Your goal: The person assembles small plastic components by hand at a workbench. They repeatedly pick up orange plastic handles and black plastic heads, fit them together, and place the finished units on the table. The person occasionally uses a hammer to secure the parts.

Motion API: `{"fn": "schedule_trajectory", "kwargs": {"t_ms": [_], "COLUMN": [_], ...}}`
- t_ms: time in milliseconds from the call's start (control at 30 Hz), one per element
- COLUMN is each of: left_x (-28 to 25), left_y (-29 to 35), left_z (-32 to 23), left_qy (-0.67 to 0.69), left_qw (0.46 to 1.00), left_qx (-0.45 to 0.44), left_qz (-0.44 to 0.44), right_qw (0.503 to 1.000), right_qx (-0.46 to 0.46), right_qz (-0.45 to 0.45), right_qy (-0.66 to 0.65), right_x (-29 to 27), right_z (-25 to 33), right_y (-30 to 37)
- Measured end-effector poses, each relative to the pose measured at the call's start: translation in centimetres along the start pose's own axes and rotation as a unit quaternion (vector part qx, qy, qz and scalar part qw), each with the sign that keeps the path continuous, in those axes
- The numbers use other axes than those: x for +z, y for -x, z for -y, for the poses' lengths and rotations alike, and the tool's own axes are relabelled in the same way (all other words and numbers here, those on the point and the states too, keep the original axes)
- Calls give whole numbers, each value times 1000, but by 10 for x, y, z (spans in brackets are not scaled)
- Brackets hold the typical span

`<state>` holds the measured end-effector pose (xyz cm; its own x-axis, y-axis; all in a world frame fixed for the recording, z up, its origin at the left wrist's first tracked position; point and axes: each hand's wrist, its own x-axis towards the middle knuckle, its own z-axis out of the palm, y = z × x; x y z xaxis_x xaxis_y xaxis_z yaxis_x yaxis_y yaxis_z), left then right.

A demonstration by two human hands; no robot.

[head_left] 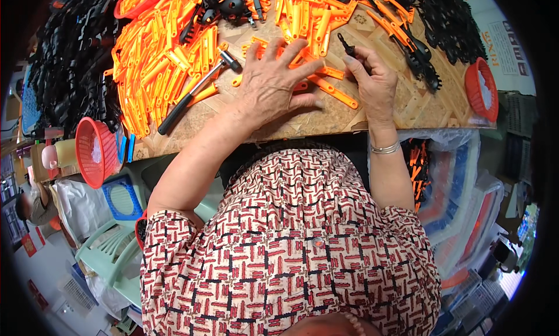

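Observation:
My left hand (271, 82) lies palm down with its fingers spread over several loose orange plastic strips (335, 92) near the table's front edge. It does not grip anything that I can see. To its right, my right hand (377, 82) pinches a small black plastic piece (345, 43) between thumb and fingers, its looped end pointing up and left. Next to my left wrist rests a hammer (201, 88), its black handle toward me and its metal head by my knuckles. A large heap of orange strips (157, 62) spreads to the left.
Black parts are piled at the far left (75, 74) and far right (451, 24) of the wooden-patterned table (431, 112). Orange-and-black assemblies (410, 45) lie right of my right hand. Red baskets (93, 176) stand at both table ends. A pale green chair (102, 254) is at left.

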<state>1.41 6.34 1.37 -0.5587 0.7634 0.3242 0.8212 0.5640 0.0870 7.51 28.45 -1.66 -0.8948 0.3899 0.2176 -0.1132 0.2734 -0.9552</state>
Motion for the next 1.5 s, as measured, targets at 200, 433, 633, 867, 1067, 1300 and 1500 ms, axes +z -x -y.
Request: {"fn": "schedule_trajectory", "kwargs": {"t_ms": [200,433,633,867,1067,1300,1500], "left_x": [-4,-14,-10,43,13,-5,-3], "left_y": [6,16,-29,-75,-24,24,9], "left_z": [28,105,82,72,61,81,51], "left_qy": [-55,-260,-177,4,121,249,176], "left_qw": [998,953,973,998,991,964,984], "left_qx": [-19,-152,-95,-35,54,-88,-22], "left_qz": [36,-1,-110,-60,-1,-27,6], "right_qw": [1000,1000,1000,999,997,995,982], "right_qx": [-1,-7,-9,18,-45,-35,-125], "right_qz": [-5,-9,-15,-28,-13,9,95], "right_qy": [-17,-7,12,-40,61,90,108], "right_x": [0,2,3,4,7,6,5], "right_z": [-3,-5,-6,-3,-13,-7,1], "right_y": [0,0,-1,-5,-5,-3,-3]}}
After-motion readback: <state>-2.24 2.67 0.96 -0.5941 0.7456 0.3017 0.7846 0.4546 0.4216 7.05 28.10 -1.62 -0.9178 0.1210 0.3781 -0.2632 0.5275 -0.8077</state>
